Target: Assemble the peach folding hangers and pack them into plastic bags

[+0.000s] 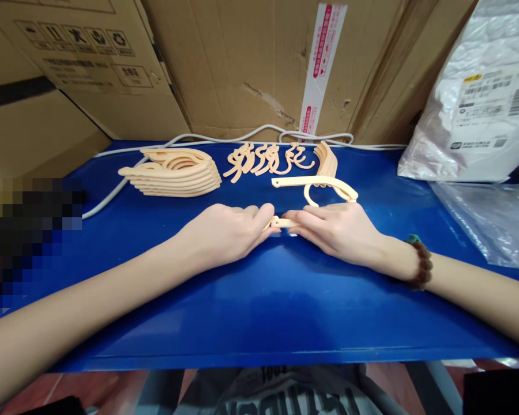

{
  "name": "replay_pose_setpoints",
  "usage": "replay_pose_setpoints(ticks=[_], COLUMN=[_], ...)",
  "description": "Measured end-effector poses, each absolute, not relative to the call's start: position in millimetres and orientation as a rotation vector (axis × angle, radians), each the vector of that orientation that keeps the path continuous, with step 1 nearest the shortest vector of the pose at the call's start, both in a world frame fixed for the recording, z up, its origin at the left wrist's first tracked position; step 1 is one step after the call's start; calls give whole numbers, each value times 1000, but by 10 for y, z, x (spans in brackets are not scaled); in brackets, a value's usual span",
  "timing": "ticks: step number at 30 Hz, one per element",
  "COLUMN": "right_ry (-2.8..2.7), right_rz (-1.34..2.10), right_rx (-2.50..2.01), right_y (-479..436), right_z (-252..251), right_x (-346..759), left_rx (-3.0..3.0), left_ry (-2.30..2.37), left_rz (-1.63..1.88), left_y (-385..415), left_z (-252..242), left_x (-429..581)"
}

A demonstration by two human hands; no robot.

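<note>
My left hand (pixel 231 233) is closed, thumb and fingers pinching one end of a small cream plastic piece, apparently part of a folding clothes hanger (pixel 282 222). From the other side my right hand (pixel 335 230) grips the same piece between thumb and fingers, so only a short stretch with a small hole shows between the hands. Just behind my right hand are a curved hanger arm (pixel 313 181) and a hook (pixel 308 196). Whether these join the held piece is hidden by the fingers. A brown hair tie (pixel 422 265) circles my right wrist.
A stack of cream hanger arms (pixel 177 178) lies at back left. Several loose hooks (pixel 257 158) and a smaller stack of curved arms (pixel 326 161) lie beside it. A white cable (pixel 220 137) runs along cardboard boxes (pixel 242 63). A white plastic parcel (pixel 476 104) stands right.
</note>
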State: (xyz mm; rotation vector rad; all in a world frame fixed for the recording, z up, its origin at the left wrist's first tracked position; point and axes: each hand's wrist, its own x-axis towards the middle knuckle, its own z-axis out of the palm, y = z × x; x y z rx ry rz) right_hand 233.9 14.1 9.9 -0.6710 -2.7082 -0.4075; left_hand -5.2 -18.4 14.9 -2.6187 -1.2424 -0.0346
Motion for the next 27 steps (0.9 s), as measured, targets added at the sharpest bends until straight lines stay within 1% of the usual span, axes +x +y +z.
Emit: replay_pose_setpoints(ticks=[7, 13, 19, 27], right_ry=[-2714, -2747, -2769, -2776], right_rz=[-300, -199, -196, -249], right_rx=[-642, -671, -689, -683], right_y=[162, 178, 177, 157], right_z=[78, 74, 80, 82], right_x=[2352, 2351, 2341, 2333], left_rx=[-2475, -2272, -2402, -2456], left_ry=[-1079, -810, -819, -797], left_rz=[-85, -271, -455, -452], left_y=[-217, -234, -165, -160], left_z=[171, 134, 90, 105], left_x=[-30, -56, -93, -128])
